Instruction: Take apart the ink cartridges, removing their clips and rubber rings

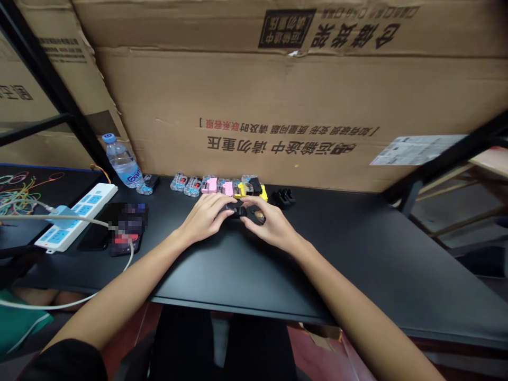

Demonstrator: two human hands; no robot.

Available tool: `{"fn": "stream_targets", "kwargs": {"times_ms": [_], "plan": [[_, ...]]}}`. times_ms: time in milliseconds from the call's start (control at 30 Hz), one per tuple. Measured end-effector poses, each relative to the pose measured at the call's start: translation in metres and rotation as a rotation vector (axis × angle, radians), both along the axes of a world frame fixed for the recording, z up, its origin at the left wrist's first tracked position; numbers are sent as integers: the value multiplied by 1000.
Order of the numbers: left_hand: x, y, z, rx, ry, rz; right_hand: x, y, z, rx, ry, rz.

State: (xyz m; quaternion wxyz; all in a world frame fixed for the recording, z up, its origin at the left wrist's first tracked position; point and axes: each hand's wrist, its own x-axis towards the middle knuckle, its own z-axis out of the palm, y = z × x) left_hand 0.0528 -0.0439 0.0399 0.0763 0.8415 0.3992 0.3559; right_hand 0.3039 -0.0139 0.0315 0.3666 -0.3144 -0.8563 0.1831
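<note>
Both hands meet over the black table (357, 254) near its back edge. My left hand (204, 216) and my right hand (265, 222) both pinch a small black part (237, 211) between their fingertips. Just behind them lies a row of small plastic parts: clear ones (186, 183), pink ones (216, 186) and yellow-and-black ones (252, 189). A separate black part (284, 197) rests to the right of the row.
Large cardboard boxes (278, 106) wall off the table's back. At the left stand a water bottle (122, 161), a white power strip (77, 214) with a plugged cable, and phones (119, 227). Black metal frame bars (444, 164) slant at both sides.
</note>
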Motion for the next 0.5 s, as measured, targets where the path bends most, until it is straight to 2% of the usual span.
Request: {"fn": "stream_targets", "kwargs": {"times_ms": [200, 400, 500], "plan": [[-8, 6, -4, -27, -190, 65, 5, 9, -9, -117, -144, 8], [-13, 13, -16, -313, -225, -92, 3, 11, -13, -158, -196, 68], [-13, 15, -20, -390, -208, -79, 1, 11, -10, -130, -153, 61]]}}
